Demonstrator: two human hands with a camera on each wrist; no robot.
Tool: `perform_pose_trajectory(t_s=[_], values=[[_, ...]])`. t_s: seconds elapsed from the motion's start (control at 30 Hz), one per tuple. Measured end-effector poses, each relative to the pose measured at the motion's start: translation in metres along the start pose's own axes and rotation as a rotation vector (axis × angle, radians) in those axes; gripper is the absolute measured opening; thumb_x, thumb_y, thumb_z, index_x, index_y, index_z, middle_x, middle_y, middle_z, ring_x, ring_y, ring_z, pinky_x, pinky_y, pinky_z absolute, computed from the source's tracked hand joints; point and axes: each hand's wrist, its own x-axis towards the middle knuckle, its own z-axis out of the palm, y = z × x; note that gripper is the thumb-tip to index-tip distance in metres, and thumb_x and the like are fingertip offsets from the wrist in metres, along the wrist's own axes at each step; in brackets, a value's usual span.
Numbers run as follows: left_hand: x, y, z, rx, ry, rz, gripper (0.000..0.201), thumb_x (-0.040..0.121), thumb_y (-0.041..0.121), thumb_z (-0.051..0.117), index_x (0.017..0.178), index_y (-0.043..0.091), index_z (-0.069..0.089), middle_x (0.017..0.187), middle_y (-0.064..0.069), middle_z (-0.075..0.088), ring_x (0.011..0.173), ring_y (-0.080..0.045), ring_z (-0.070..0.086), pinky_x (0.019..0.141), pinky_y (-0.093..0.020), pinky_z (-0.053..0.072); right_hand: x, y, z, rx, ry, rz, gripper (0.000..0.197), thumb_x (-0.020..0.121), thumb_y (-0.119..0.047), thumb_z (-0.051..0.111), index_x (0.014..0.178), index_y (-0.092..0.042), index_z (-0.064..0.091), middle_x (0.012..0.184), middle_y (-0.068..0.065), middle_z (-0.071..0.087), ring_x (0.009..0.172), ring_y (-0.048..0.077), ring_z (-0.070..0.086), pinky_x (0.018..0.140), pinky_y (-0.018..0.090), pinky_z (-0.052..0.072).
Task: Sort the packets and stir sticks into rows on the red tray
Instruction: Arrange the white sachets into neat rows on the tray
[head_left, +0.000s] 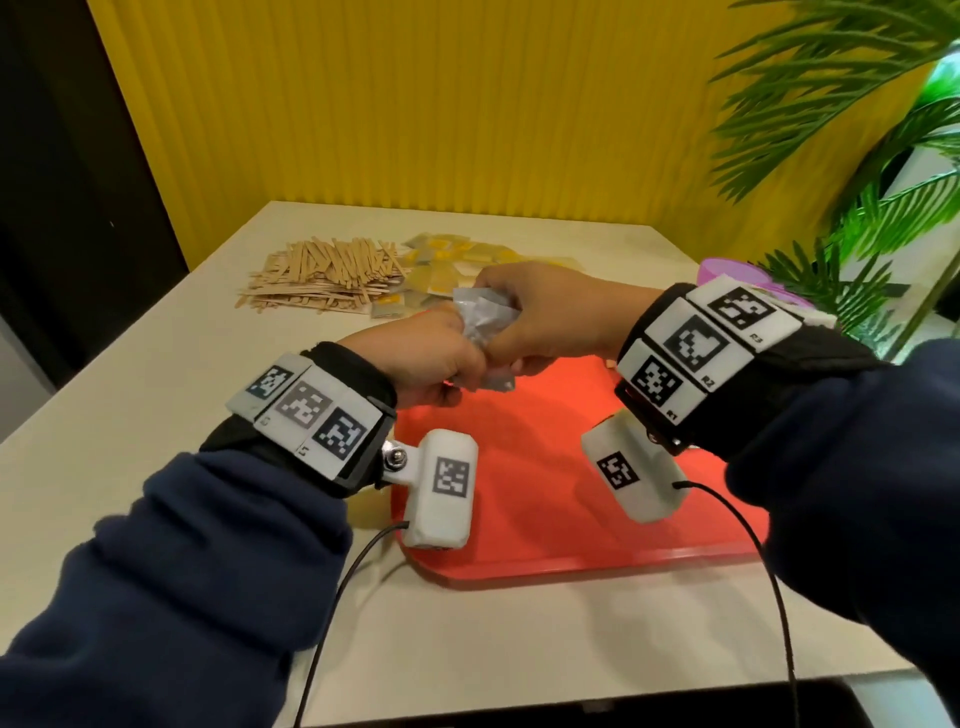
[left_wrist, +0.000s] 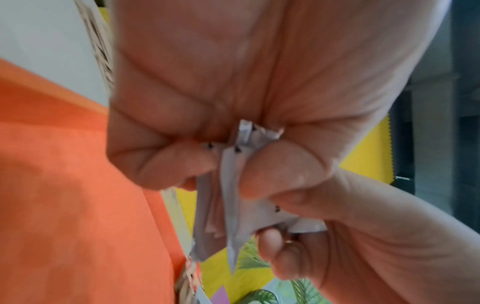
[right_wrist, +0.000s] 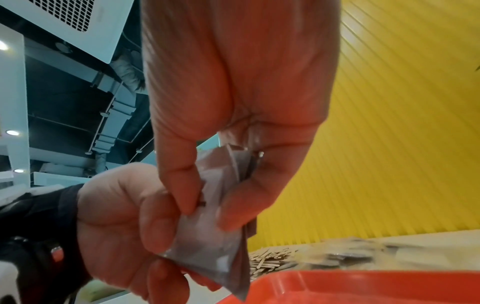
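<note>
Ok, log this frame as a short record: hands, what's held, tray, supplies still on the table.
left hand: grips silver packets
right hand: pinches the same packets from above
held over: far edge of red tray
tray contents: none visible
stir sticks: piled on table, beyond tray
yellow packets: heaped beside the sticks
</note>
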Motion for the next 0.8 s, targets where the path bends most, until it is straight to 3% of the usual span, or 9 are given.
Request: perform_pose_trajectory(t_s=[0.1, 0.23, 0.3, 0.4, 0.47, 0.53, 0.63, 0.73, 0.8], values=[[0.002, 0.011, 0.021, 0.055, 0.027, -0.004, 0.027, 0.065, -0.014, 0.048, 0.07, 0.012, 0.046, 0.061, -0.001, 0.045, 0.063, -0.013, 0.043, 0.048, -0.021, 0.025, -0.021, 0.004, -0.014, -0.131, 0.058, -0.033, 0.025, 0.072, 0.0, 0.066, 0.092, -0.008, 0.054, 0.066, 0.003, 0.053, 0.05, 0.014, 0.051, 0.051, 0.031, 0.048], [0.001, 0.023, 0.06, 0.134, -0.03, -0.013, 0.029, 0.08, -0.014, 0.048, 0.066, 0.011, 0.044, 0.061, 0.0, 0.036, 0.052, -0.007, 0.032, 0.044, -0.019, 0.028, -0.055, 0.018, -0.033, -0.27, 0.073, -0.013, 0.023, 0.07, -0.005, 0.069, 0.078, -0.017, 0.051, 0.061, -0.005, 0.052, 0.045, 0.003, 0.046, 0.044, 0.023, 0.042], [0.0, 0.029, 0.08, 0.118, -0.042, -0.023, 0.017, 0.077, -0.008, 0.056, 0.084, 0.007, 0.052, 0.075, -0.004, 0.045, 0.059, -0.007, 0.04, 0.047, -0.019, 0.033, -0.071, 0.027, -0.04, -0.26, 0.073, 0.029, 0.026, 0.07, -0.003, 0.07, 0.075, -0.019, 0.05, 0.06, -0.005, 0.052, 0.043, 0.002, 0.046, 0.045, 0.023, 0.043], [0.001, 0.033, 0.105, 0.077, -0.054, 0.011, 0.05, 0.064, 0.003, 0.065, 0.112, 0.009, 0.051, 0.09, -0.008, 0.051, 0.075, -0.016, 0.047, 0.056, -0.025, 0.038, -0.095, 0.043, -0.049, -0.206, 0.063, 0.082, 0.023, 0.072, -0.001, 0.068, 0.079, -0.017, 0.052, 0.063, -0.001, 0.055, 0.048, 0.009, 0.052, 0.05, 0.029, 0.048], [0.0, 0.035, 0.117, 0.074, -0.071, 0.052, 0.038, 0.065, -0.001, 0.062, 0.098, 0.015, 0.058, 0.089, -0.012, 0.051, 0.08, -0.02, 0.046, 0.065, -0.032, 0.037, -0.108, 0.052, -0.052, -0.181, 0.069, 0.109, 0.021, 0.073, 0.0, 0.067, 0.084, -0.013, 0.054, 0.065, 0.001, 0.057, 0.05, 0.013, 0.054, 0.049, 0.028, 0.048], [-0.002, 0.034, 0.125, 0.136, -0.059, 0.061, 0.037, 0.057, 0.002, 0.061, 0.093, 0.008, 0.064, 0.084, -0.013, 0.057, 0.078, -0.023, 0.05, 0.07, -0.036, 0.039, -0.117, 0.061, -0.049, -0.196, 0.084, 0.116, 0.019, 0.074, 0.0, 0.065, 0.086, -0.01, 0.055, 0.065, 0.002, 0.057, 0.05, 0.014, 0.053, 0.047, 0.026, 0.046], [-0.001, 0.029, 0.134, 0.342, -0.005, 0.044, 0.034, 0.068, -0.008, 0.06, 0.102, -0.005, 0.063, 0.075, -0.007, 0.059, 0.063, -0.019, 0.047, 0.059, -0.027, 0.037, -0.121, 0.071, -0.038, -0.354, 0.109, 0.118, 0.018, 0.074, -0.008, 0.067, 0.084, -0.013, 0.052, 0.07, -0.001, 0.054, 0.06, 0.015, 0.052, 0.05, 0.023, 0.041], [-0.001, 0.024, 0.139, 0.502, 0.028, 0.013, 0.023, 0.081, -0.006, 0.054, 0.101, 0.002, 0.062, 0.092, -0.011, 0.062, 0.072, -0.019, 0.051, 0.058, -0.026, 0.041, -0.116, 0.078, -0.025, -0.509, 0.045, 0.16, 0.024, 0.077, -0.014, 0.066, 0.077, -0.018, 0.043, 0.072, -0.003, 0.047, 0.073, 0.019, 0.048, 0.052, 0.024, 0.034], [0.0, 0.019, 0.141, 0.614, 0.051, -0.016, 0.031, 0.087, 0.001, 0.053, 0.117, 0.004, 0.058, 0.108, -0.012, 0.061, 0.084, -0.017, 0.051, 0.065, -0.024, 0.046, -0.112, 0.082, -0.019, -0.571, -0.034, 0.205, 0.029, 0.076, -0.016, 0.069, 0.081, -0.021, 0.04, 0.077, -0.003, 0.046, 0.08, 0.019, 0.046, 0.055, 0.026, 0.035]])
